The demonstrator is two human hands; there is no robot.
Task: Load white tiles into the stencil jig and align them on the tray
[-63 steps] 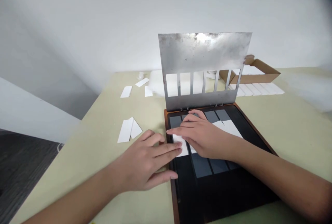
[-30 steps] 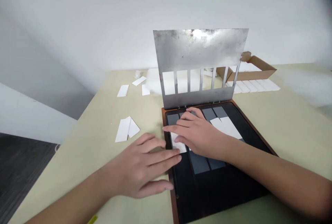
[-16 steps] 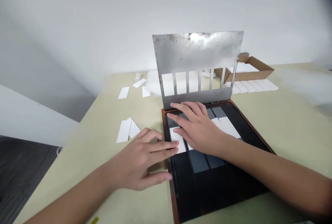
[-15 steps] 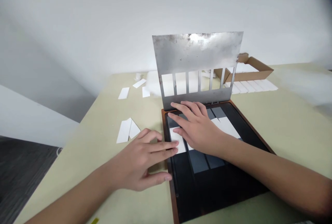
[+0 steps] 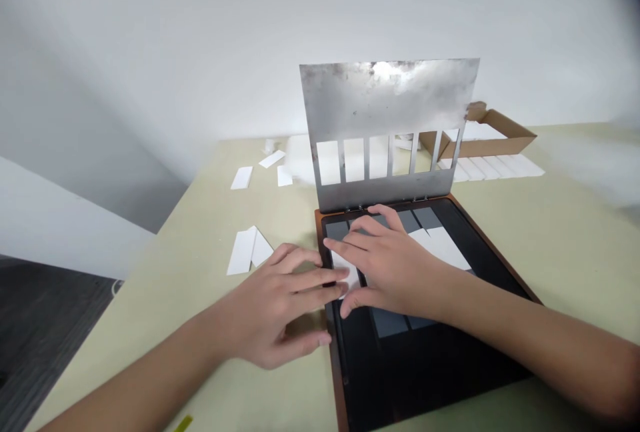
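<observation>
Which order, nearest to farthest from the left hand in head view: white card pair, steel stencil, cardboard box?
From the left hand:
1. White card pair, on the table, ahead and left of the hand.
2. Steel stencil, hinged up, ahead and right.
3. Cardboard box, far right.

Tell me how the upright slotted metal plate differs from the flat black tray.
The mottled grey metal plate stands upright, while the black tray lies flat on the pale green table. The plate has a row of rectangular slots; the tray's surface is solid and carries white cards. Both are rectangular, joined at the tray's far edge.
</observation>
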